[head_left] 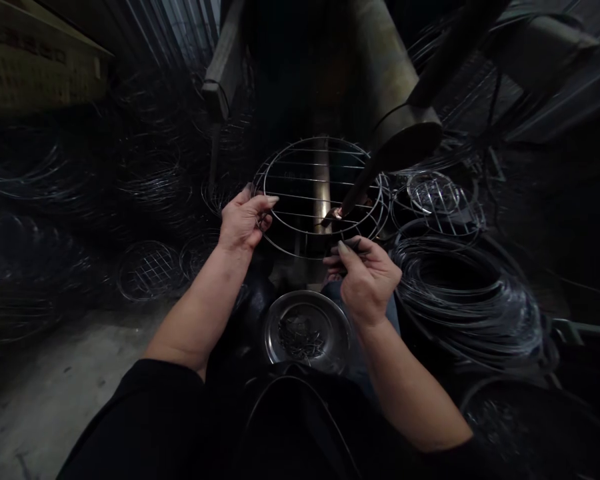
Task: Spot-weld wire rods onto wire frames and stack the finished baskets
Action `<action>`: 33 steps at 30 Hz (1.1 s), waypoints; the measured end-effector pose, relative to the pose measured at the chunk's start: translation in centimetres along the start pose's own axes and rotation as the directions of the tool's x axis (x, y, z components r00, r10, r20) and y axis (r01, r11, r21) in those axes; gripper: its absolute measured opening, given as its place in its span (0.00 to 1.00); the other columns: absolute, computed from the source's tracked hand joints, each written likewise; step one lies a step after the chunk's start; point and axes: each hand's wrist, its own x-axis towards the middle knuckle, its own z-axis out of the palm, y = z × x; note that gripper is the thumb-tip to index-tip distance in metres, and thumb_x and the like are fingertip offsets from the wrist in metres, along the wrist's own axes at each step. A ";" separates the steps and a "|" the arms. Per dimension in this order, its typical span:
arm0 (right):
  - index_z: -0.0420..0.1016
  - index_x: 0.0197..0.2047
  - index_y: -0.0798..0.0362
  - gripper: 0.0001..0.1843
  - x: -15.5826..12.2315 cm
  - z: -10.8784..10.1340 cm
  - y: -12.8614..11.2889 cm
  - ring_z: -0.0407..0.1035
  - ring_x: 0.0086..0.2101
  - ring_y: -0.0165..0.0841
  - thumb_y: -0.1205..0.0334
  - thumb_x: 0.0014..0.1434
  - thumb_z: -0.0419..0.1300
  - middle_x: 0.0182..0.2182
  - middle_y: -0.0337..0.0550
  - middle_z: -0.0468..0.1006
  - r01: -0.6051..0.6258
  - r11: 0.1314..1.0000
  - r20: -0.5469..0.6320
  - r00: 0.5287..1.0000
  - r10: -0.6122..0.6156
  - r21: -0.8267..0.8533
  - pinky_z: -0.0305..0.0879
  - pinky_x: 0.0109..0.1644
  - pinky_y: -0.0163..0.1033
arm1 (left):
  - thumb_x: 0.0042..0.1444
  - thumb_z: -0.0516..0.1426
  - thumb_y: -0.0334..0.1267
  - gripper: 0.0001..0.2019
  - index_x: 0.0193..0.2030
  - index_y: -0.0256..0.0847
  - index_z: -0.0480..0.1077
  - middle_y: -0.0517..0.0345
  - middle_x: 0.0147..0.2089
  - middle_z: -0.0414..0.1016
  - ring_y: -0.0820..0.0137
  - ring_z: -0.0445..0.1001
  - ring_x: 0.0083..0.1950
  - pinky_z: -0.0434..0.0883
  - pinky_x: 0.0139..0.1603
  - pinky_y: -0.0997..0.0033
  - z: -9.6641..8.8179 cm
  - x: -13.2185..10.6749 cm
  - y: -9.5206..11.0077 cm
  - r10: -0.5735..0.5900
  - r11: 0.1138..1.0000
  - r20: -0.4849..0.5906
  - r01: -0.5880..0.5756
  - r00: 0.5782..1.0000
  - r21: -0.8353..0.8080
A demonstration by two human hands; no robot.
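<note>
My left hand (pixel 243 220) is closed on the left rim of a round wire rack (pixel 300 199), thumb on top. The rack has two rings and several parallel crossbars, and is held tilted in front of me. At its near right edge, my right hand (pixel 370 277) is pinched closed. Something dark and small shows at its fingertips, too unclear to name. Just above those fingers, a copper-coloured metal tip (pixel 336 213) on a dark slanted arm reaches the rack's near side. Below the hands, a metal bowl (pixel 273 330) holds small wire pieces (pixel 303 340).
A large coil of wire (pixel 460 300) lies to the right, with another wire rack (pixel 435 197) behind it. More wire racks (pixel 150 270) and stacked rings (pixel 153 177) are on the left. Thick metal machine arms (pixel 387 60) extend overhead. Concrete floor (pixel 65 387) shows lower left.
</note>
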 end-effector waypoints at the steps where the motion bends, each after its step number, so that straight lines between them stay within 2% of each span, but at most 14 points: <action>1: 0.72 0.33 0.55 0.11 0.3 0.1 -0.1 0.72 0.20 0.29 0.59 0.50 0.66 0.24 0.37 0.76 -0.001 1.000 0.002 1.000 0.001 0.005 0.67 0.20 0.31 | 0.28 0.66 0.27 0.20 0.31 0.39 0.67 0.67 0.25 0.69 0.79 0.67 0.22 0.62 0.20 0.81 0.1 0.2 0.0 -0.001 1.000 -0.005 0.001 1.000 0.000; 9: 0.72 0.31 0.56 0.11 2.7 0.8 -0.1 0.72 0.20 0.29 0.60 0.48 0.66 0.22 0.36 0.75 -0.001 1.000 0.030 1.000 0.000 0.028 0.65 0.19 0.29 | 0.29 0.65 0.26 0.18 0.29 0.39 0.64 0.66 0.22 0.68 0.78 0.65 0.21 0.59 0.19 0.80 0.7 1.8 0.1 -0.009 1.000 -0.049 0.008 0.999 -0.022; 22: 0.71 0.31 0.56 0.12 3.1 1.0 0.0 0.71 0.18 0.29 0.59 0.45 0.66 0.20 0.35 0.74 -0.040 0.998 0.016 0.999 0.039 0.058 0.62 0.15 0.27 | 0.29 0.65 0.24 0.21 0.30 0.41 0.61 0.66 0.21 0.68 0.76 0.67 0.21 0.59 0.19 0.79 0.9 2.1 0.0 -0.042 0.999 -0.118 0.041 0.992 -0.011; 26: 0.70 0.29 0.55 0.12 3.2 1.1 -0.1 0.70 0.16 0.28 0.59 0.43 0.66 0.19 0.34 0.74 -0.060 0.994 0.019 0.998 0.059 0.087 0.61 0.14 0.27 | 0.28 0.65 0.24 0.21 0.28 0.41 0.59 0.67 0.21 0.67 0.77 0.67 0.21 0.57 0.19 0.81 1.0 1.9 0.0 -0.038 0.999 -0.093 0.037 0.995 -0.009; 30: 0.70 0.28 0.56 0.13 3.2 1.5 -0.3 0.69 0.16 0.28 0.59 0.41 0.67 0.18 0.34 0.73 -0.079 0.988 0.039 0.996 0.074 0.133 0.60 0.14 0.27 | 0.29 0.64 0.24 0.22 0.31 0.41 0.61 0.69 0.20 0.66 0.78 0.65 0.19 0.57 0.19 0.81 0.8 1.9 -0.1 -0.053 0.999 -0.098 0.053 0.994 -0.004; 33: 0.71 0.28 0.56 0.14 2.9 0.8 -0.8 0.72 0.19 0.29 0.58 0.40 0.68 0.21 0.37 0.75 -0.085 0.982 0.047 0.996 0.078 0.168 0.63 0.17 0.28 | 0.29 0.66 0.26 0.21 0.30 0.40 0.62 0.68 0.20 0.67 0.78 0.66 0.19 0.60 0.20 0.81 0.5 1.8 0.2 -0.050 0.998 -0.038 0.051 0.998 0.027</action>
